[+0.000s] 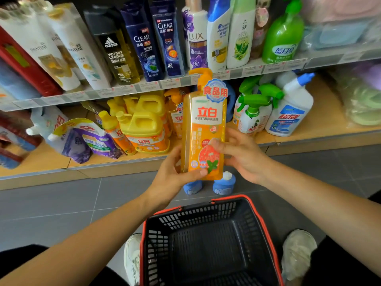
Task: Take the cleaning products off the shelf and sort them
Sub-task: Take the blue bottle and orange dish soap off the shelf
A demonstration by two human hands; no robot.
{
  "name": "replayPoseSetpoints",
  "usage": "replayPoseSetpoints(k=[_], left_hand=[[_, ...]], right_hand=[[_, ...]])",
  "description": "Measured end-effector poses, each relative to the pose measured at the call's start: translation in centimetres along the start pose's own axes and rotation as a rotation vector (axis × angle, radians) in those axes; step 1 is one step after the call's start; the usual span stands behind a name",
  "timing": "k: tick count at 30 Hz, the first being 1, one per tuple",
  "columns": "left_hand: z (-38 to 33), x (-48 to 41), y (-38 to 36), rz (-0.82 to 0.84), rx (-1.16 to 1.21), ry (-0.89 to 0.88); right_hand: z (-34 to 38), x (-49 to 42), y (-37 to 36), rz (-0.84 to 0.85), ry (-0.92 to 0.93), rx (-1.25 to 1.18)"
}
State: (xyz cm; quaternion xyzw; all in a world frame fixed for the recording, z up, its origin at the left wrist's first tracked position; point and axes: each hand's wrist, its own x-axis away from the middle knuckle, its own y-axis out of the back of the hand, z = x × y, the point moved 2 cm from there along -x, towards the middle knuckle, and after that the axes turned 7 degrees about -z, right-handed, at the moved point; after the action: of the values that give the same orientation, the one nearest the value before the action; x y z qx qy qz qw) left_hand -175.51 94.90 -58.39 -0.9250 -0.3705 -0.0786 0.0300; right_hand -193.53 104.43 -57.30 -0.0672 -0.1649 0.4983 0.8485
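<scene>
Shelf behind; hands grip orange bottle.

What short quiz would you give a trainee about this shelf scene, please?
1. True or false: the orange pump bottle stands in the black basket.
2. Of the left hand and the right hand, which holds that bottle? A) left only B) right only C) both
3. Fill in: the two small blue bottles stand on the ____, between the shelving and the basket.
Key: 1 false, it is held up in front of the shelves; 2 C; 3 floor.
</scene>
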Motion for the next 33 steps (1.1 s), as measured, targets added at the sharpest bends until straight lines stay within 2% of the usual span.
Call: replayPoseSetpoints(k=[4, 8, 10, 13, 15, 16, 18, 19, 21, 25, 30, 33], left_hand=[[-1.3, -0.5, 0.0, -0.071, 0.002, -0.042], [-2.5, -1.0, 1.2, -0.144, -0.066, -0.074], [-3.0, -1.3, 1.6, -0.141, -0.065, -0.047], [-3.9, -1.7, 2.0, -0.164, -0.120, -0.050], [-4.6, -1.8, 2.3, -0.157, -0.216, -0.086], [-4.9, -1.8, 2.4, -0.144, -0.279, -0.102], [-5.5, -1.5, 2.0, -0.109, -0.387, -0.138], [-5.8, -1.2, 1.6, -0.077, -0.420, -0.158], [-6.3, -0.7, 0.9, 0.001, -0.496, -0.201], [-6.9, 0.1, 0.1, 0.054, -0.720, -0.304], [-6.3, 0.3, 0.0, -0.009, -0.536, -0.377], [-6.0, 0.7, 0.1, -0.087, -0.536, -0.398]], right_hand=[[0.3, 0.0, 0.1, 0.016, -0.030, 0.081], [1.6, 0.1, 0.9, -0.062, 0.027, 0.569], [2.3, 0.2, 1.4, -0.186, 0.208, 0.816], [4.3, 1.0, 2.0, -0.368, 0.655, 1.026], [5.6, 1.0, 1.9, -0.277, 0.862, 1.112], [5.9, 0.7, 1.7, -0.160, 0.871, 1.236], [5.7, 0.1, 1.5, 0.105, 0.702, 1.487], [5.5, 0.0, 1.4, 0.183, 0.622, 1.553], [4.9, -0.1, 1.6, 0.236, 0.562, 1.558], [3.8, 0.5, 1.9, 0.242, 0.600, 1.478], [3.0, 0.4, 3.2, 0.080, 0.571, 1.264], [2.7, 0.7, 3.4, -0.030, 0.562, 1.083]])
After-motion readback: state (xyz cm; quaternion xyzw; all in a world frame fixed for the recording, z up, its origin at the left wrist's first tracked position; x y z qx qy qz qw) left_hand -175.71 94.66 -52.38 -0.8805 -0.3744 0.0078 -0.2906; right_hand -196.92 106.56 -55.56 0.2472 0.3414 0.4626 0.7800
